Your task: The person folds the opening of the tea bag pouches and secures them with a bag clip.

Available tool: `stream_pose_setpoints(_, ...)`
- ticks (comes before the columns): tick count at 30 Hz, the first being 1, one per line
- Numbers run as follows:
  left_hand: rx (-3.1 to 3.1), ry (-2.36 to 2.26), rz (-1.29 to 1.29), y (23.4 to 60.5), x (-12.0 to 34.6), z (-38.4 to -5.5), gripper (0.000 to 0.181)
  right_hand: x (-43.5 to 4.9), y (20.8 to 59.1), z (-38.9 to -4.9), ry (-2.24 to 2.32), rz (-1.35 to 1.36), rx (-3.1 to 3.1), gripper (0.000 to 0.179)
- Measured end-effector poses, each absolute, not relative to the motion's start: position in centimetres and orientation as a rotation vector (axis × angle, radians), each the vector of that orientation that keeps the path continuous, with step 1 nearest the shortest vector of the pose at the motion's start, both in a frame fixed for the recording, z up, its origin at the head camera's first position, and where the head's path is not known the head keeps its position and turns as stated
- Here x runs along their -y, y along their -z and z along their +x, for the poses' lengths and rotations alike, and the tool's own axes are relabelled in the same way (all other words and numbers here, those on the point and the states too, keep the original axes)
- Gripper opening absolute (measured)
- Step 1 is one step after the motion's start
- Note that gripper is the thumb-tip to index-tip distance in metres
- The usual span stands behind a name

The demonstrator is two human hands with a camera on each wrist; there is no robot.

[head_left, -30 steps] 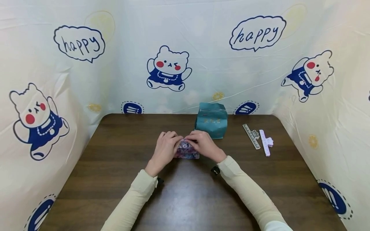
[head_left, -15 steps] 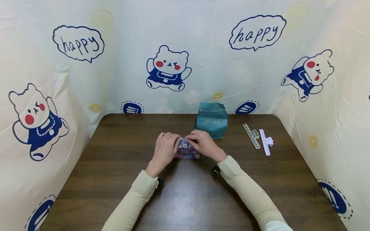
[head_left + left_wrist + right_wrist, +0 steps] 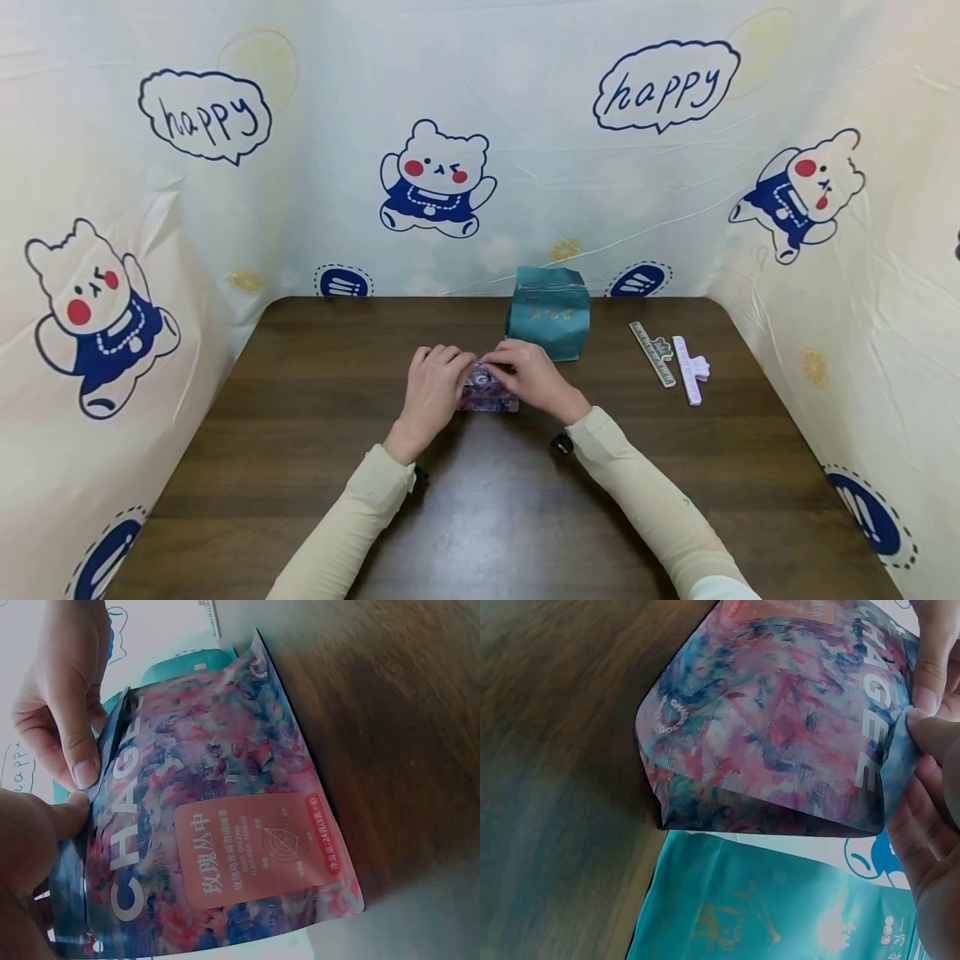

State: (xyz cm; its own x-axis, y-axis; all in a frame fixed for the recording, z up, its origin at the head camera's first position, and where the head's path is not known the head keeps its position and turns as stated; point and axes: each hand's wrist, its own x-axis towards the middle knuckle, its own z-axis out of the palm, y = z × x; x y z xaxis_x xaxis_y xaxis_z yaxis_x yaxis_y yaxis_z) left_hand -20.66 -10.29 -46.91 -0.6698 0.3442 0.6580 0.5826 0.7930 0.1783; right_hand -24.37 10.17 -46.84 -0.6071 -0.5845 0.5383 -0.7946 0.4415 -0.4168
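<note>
A pink and blue marbled tea pouch point(image 3: 489, 393) with CHAGEE lettering stands upright near the middle of the table. My left hand point(image 3: 432, 387) pinches the left part of its top edge between thumb and fingers. At the right part of the same edge, my right hand point(image 3: 534, 377) pinches too, the thumbs close together. In the left wrist view, the pouch point(image 3: 240, 750) shows its front with a pink label and a seal line along the top. A bit of its top edge is folded over under the right thumb in the right wrist view.
Just behind my right hand stands a teal bag point(image 3: 552, 315) with gold characters. Two ruler-like sealing clips lie at the right: a dark green one point(image 3: 651, 353) and a white one point(image 3: 687, 372). A patterned cloth point(image 3: 442, 75) encloses the wooden table point(image 3: 300, 467).
My left hand has slid slightly to the right along the pouch's top edge, fingers a little closer to the right hand. The right hand has hardly moved.
</note>
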Motion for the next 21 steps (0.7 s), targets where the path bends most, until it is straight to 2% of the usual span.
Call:
stream_pose_setpoints(12,2.348,0.586,-0.666,47.2,10.4,-20.5,0.011,-9.8,47.0,-24.3,-0.900,1.202,2.305,0.009)
stream_pose_setpoints(21,2.349,0.582,-0.655,47.3,10.5,-20.4,0.010,-10.7,45.7,-24.7,-1.030,1.299,2.505,0.017)
